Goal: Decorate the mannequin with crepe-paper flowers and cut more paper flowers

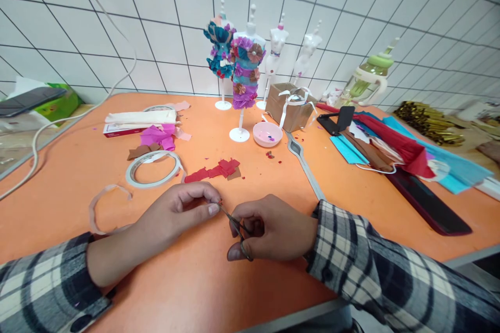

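Note:
My right hand point(269, 226) grips a small pair of metal scissors point(242, 237) by its finger loops, the blades pointing left. Their tips reach the fingertips of my left hand point(183, 208), which pinches a tiny red scrap of paper point(220, 201). Just beyond the hands lie red crepe paper pieces point(213, 170) with a brown corner under them. A roll of double-sided tape point(153, 183) rests flat beyond my left forearm, and a loose curl of peeled strip point(94, 208) lies left of it.
Decorated mini dress forms point(245, 78) stand at the back, near a pink bowl point(267, 135) and a cardboard box point(287, 106). Folded paper sheets point(410, 145) and a dark phone point(427, 203) lie right. Magenta paper point(158, 137) and a long box point(125, 130) sit left. A bottle point(367, 80) stands back right.

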A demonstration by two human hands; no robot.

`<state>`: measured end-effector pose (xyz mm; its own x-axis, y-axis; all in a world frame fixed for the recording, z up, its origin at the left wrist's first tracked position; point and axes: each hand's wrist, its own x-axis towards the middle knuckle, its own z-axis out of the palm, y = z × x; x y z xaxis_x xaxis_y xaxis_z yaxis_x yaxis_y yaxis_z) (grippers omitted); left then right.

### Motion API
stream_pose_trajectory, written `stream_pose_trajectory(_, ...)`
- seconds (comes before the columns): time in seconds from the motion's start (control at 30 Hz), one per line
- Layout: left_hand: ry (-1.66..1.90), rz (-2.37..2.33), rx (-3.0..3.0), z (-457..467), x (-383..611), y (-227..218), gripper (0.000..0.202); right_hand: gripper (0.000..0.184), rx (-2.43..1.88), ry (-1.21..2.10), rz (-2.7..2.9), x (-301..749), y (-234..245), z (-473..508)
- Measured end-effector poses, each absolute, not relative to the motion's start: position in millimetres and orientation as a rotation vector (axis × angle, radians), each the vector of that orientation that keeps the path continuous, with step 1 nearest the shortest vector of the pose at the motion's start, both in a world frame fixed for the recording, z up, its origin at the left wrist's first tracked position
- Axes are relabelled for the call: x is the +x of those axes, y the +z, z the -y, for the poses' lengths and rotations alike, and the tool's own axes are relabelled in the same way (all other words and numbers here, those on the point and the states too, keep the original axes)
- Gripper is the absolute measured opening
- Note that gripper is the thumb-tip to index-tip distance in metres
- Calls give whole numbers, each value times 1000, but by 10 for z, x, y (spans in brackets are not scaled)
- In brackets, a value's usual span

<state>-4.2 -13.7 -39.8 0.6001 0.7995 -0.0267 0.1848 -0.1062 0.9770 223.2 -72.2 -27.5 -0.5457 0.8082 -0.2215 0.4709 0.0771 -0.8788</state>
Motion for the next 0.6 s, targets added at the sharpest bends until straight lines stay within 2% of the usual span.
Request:
stream_pose_trajectory(0.2,657,-813,1640,141,-73,-419,11,30,-1241,1493,2002,2244,-292,704)
stream_pose_trajectory(0.6,618,-774,1664,115,-68,-418,11,30,-1221,1519,1999,2252,-312,696)
